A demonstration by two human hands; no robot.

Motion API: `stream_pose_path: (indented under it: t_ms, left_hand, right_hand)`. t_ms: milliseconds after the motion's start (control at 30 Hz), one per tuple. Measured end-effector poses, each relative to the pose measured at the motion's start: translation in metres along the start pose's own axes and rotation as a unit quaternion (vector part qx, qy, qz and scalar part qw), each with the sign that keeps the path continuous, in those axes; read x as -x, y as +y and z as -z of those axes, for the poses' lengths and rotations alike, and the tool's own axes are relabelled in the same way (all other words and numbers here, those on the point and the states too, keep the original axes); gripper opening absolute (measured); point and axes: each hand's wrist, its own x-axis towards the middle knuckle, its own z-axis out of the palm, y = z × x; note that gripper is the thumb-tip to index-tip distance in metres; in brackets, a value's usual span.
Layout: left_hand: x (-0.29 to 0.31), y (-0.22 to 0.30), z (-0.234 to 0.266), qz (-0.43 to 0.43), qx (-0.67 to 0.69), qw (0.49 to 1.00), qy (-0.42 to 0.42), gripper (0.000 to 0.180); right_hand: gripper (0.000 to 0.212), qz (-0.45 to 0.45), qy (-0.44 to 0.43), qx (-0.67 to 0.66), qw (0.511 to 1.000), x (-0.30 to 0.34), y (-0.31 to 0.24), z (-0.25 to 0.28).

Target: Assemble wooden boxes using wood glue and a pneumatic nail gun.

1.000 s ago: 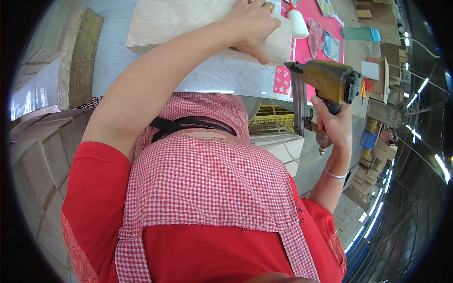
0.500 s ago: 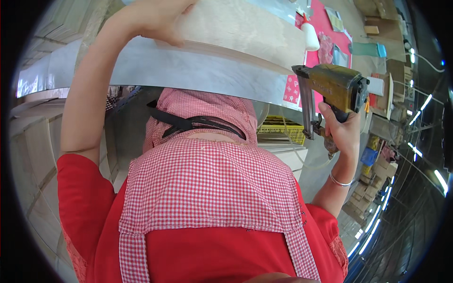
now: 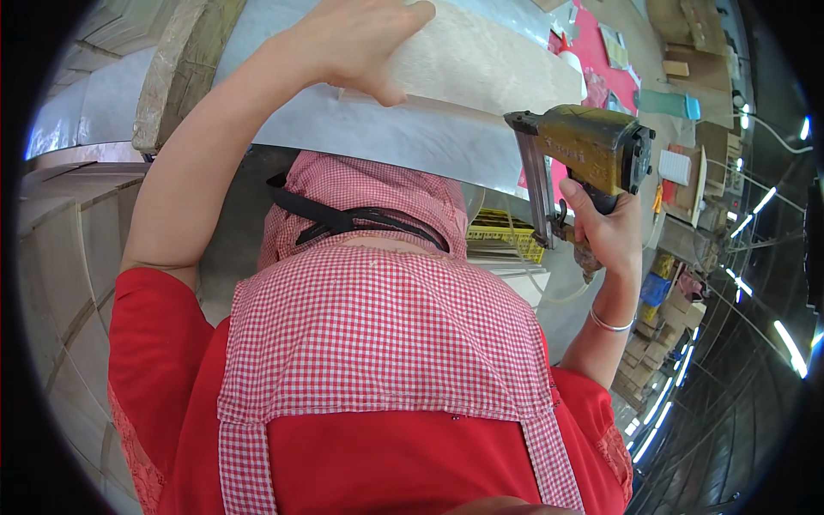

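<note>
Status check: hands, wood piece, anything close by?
Left hand at pale wood piece's left part. Right hand grips yellow nail gun, nose near wood edge. White bottle by right end.

The wide fisheye head view looks down from the person's head, close above the checked apron, facing the worktable on the far side; its reach takes in boards at left and ceiling lights far right.

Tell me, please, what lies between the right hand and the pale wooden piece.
The head view shows a yellow and black nail gun between the right hand and the piece.
</note>
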Motion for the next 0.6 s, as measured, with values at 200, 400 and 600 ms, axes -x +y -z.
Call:
stream_pose_path:
  t_ms: [200, 400, 600]
  left_hand:
    - [-0.006, 0.000, 0.005, 0.001, 0.016, 0.999, -0.028, 0.064]
    - [-0.006, -0.008, -0.004, -0.013, 0.035, 0.999, -0.009, 0.064]
    - [-0.002, -0.013, -0.008, -0.032, 0.058, 0.997, 0.036, 0.064]
  right_hand:
    - [0.024, -0.036, -0.012, -0.015, 0.999, 0.000, -0.002, 0.000]
    - [0.024, -0.053, 0.032, -0.098, 0.993, 0.009, 0.000, -0.018]
    - [0.024, -0.046, 0.021, -0.055, 0.997, 0.007, -0.008, -0.020]
